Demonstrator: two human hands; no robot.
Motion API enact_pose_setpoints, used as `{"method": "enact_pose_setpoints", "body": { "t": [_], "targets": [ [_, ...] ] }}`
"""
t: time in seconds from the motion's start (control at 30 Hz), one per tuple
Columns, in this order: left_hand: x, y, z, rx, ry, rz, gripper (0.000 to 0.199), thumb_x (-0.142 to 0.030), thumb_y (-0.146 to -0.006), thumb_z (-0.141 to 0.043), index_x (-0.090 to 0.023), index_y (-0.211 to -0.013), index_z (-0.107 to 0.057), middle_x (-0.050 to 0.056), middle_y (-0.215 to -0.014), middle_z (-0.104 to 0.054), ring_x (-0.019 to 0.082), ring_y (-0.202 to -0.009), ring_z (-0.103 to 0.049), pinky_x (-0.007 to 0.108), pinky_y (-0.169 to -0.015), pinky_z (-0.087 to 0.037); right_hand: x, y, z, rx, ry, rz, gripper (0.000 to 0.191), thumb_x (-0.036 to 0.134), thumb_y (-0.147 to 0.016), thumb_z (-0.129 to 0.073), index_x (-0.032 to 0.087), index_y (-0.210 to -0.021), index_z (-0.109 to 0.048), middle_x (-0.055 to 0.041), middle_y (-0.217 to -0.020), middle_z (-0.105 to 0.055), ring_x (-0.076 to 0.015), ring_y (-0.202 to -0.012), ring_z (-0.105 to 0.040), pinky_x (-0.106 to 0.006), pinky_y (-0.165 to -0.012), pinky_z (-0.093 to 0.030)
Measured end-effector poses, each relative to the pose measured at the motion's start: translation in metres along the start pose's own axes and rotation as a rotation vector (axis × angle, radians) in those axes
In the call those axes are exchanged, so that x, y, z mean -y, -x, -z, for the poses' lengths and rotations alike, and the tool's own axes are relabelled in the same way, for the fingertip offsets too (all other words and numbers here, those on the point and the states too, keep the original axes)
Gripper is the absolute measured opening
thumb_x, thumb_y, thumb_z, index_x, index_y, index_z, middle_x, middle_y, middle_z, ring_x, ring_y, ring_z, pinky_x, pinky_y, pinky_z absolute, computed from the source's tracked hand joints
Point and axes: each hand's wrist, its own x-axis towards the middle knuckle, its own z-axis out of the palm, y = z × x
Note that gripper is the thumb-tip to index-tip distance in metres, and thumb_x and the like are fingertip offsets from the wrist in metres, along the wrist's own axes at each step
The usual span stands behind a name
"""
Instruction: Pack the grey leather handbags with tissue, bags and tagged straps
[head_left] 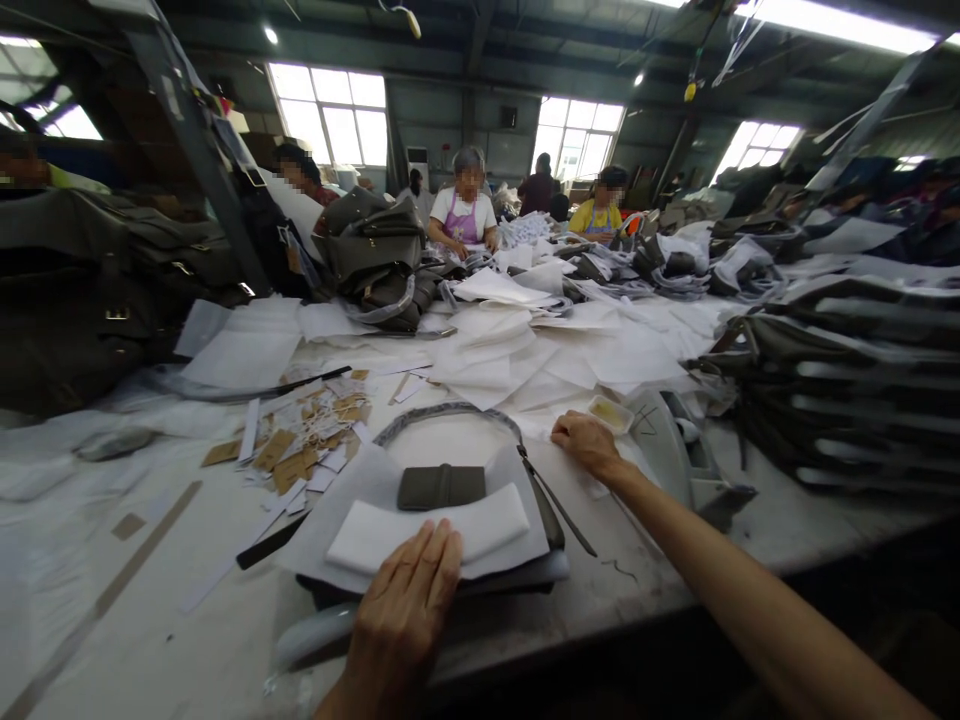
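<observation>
Windows (pixel 330 115) behind a crowded bench (pixel 232 660)
Brown tags (pixel 289 470) heaped; dark bags (pixel 847 390) stacked at right; a person (pixel 465 205) in a purple apron (pixel 460 224) beyond.

The bag (pixel 553 522) lies on the table (pixel 202 660), with a sheet (pixel 480 522) on it. To its left my camera shows the tags (pixel 276 450), to its right the stacked bags (pixel 847 390), behind it the papers (pixel 491 345).
</observation>
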Motion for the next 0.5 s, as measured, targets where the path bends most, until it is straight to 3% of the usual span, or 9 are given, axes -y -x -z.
{"method": "enact_pose_setpoints", "body": {
  "t": [0.17,0.33,0.5],
  "targets": [
    [0.000,0.000,0.002,-0.007,-0.045,-0.024,0.038,-0.008,-0.093,-0.039,-0.015,-0.123,-0.062,0.010,-0.125,-0.067,0.021,-0.120,-0.060,0.033,-0.102,-0.045,-0.001,-0.002,0.019,-0.074,-0.096,-0.036,0.012,0.025,-0.082,-0.058,0.018,-0.076,-0.066,-0.0045,-0.083,-0.067,-0.0172,-0.077,-0.062,-0.027,-0.071,-0.043],
    [-0.001,0.003,-0.001,-0.002,-0.042,-0.014,0.037,-0.006,-0.093,-0.039,-0.013,-0.121,-0.063,0.011,-0.125,-0.066,0.023,-0.120,-0.059,0.034,-0.100,-0.046,0.001,0.004,0.059,-0.181,-0.213,-0.112,0.025,0.040,-0.088,-0.048,0.018,-0.085,-0.060,-0.0046,-0.079,-0.068,-0.0174,-0.072,-0.061,-0.028,-0.067,-0.045],
    [-0.005,0.005,-0.009,-0.090,-0.011,0.007,0.037,-0.006,-0.095,-0.035,-0.012,-0.118,-0.063,0.010,-0.121,-0.068,0.024,-0.115,-0.061,0.035,-0.097,-0.045,0.018,0.005,0.098,-0.210,-0.601,-0.099,0.029,0.047,-0.075,-0.065,0.020,-0.079,-0.055,-0.0003,-0.069,-0.064,-0.0164,-0.065,-0.062,-0.029,-0.063,-0.046]
  ]
}}
